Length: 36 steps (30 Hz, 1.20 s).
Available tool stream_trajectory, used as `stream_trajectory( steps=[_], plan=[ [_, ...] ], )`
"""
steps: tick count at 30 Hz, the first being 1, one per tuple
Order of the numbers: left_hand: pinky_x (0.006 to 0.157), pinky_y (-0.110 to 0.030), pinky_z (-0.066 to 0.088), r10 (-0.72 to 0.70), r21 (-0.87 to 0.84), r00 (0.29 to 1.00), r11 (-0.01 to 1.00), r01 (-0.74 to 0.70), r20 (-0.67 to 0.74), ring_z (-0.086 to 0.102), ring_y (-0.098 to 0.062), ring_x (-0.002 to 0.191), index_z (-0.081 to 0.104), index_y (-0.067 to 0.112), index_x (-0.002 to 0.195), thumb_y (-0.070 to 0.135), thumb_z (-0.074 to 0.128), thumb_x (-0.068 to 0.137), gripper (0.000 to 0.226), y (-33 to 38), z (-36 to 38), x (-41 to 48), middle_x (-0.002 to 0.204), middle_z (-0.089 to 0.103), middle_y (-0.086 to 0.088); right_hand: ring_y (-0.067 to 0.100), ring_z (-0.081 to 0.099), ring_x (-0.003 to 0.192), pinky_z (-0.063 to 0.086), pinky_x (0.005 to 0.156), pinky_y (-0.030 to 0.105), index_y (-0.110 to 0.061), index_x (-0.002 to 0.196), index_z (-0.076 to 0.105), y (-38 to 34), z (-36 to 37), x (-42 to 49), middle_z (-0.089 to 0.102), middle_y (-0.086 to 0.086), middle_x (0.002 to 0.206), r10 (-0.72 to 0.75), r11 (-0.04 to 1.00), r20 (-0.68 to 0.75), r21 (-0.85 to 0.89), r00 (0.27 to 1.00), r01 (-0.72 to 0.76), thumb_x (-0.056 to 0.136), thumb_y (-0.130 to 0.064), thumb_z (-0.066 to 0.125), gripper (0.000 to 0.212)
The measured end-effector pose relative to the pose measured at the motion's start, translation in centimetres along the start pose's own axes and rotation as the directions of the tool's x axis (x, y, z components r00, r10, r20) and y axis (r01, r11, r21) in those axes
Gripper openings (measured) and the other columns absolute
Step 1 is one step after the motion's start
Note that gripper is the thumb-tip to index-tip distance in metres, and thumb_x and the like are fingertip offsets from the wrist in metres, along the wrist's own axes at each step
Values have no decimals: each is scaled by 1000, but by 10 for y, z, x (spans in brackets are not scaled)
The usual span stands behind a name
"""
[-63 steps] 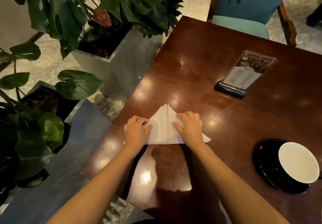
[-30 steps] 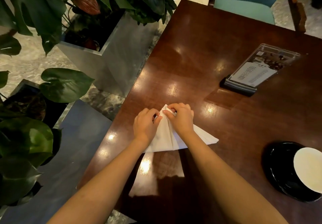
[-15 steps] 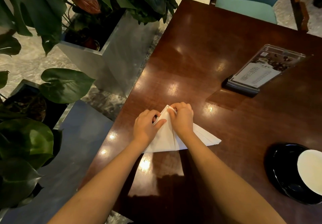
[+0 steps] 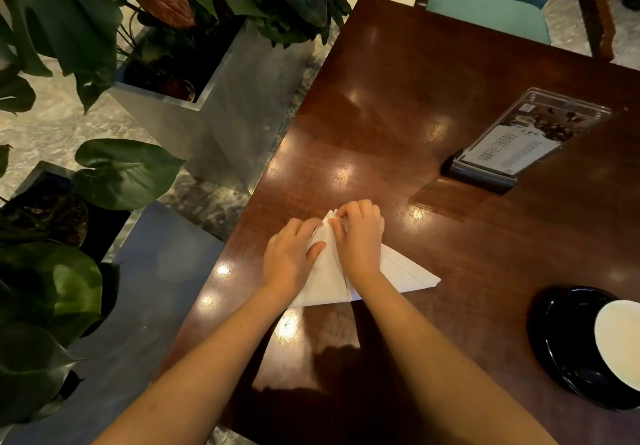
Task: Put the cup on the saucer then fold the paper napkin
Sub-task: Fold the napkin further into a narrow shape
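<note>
A white paper napkin [image 4: 398, 271], folded into a triangle, lies on the dark wooden table [image 4: 398, 105] near its left edge. My left hand [image 4: 291, 254] presses on the napkin's left side with the thumb lying across the paper. My right hand [image 4: 358, 237] pinches the napkin's top point with curled fingers. At the right edge of the view, a white cup [image 4: 620, 340] sits on a black saucer [image 4: 561, 337]; the frame cuts part of both off.
A clear menu stand [image 4: 512, 147] on a dark base stands on the table's far right. Metal planters with large green leaves [image 4: 180, 74] line the floor to the left. A teal chair [image 4: 491, 5] is at the table's far side.
Both hands have moved from the napkin's lower sides up to its top point. The right hand now pinches the tip, and the napkin's right flap lies exposed.
</note>
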<state>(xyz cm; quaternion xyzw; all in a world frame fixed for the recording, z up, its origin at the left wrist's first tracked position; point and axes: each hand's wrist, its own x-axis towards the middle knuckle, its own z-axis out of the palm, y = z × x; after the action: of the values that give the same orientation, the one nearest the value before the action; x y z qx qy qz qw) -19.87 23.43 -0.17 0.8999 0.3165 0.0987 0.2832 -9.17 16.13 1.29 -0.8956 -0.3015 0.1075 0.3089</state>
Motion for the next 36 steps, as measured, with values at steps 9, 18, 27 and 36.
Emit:
stream_trajectory(
  steps=[9,18,27,36],
  plan=[
    [87,-29,29,413,160,911,901,-404,-24,43,-16,114,54,24,113,5,66,77,43,-1,0,12,123,58,4,21,60,93,41,75,19,-8,110,66,8,-20,19,66,10,106,-90,988,254,148,963,53,98,-15,41,28],
    [113,-31,15,480,128,853,851,-510,206,35,-16,131,54,20,127,16,37,87,43,-17,-2,20,135,54,3,19,31,138,18,116,32,-10,141,38,21,-34,-22,37,7,149,-181,983,249,61,951,171,100,-29,27,45],
    [105,-41,35,533,211,824,798,-565,190,45,-18,122,62,23,118,8,66,81,40,-18,-10,31,126,61,4,22,20,143,6,115,39,-16,147,15,77,-38,-58,21,0,155,-139,842,322,-459,936,283,99,-45,8,57],
    [66,-25,53,599,170,718,714,-680,355,58,-17,86,71,18,101,8,71,78,26,-9,-26,63,108,68,5,16,-3,145,-7,116,39,-18,149,8,116,-82,-29,8,-1,158,-112,799,366,-519,924,303,89,-54,-14,73]
  ],
)
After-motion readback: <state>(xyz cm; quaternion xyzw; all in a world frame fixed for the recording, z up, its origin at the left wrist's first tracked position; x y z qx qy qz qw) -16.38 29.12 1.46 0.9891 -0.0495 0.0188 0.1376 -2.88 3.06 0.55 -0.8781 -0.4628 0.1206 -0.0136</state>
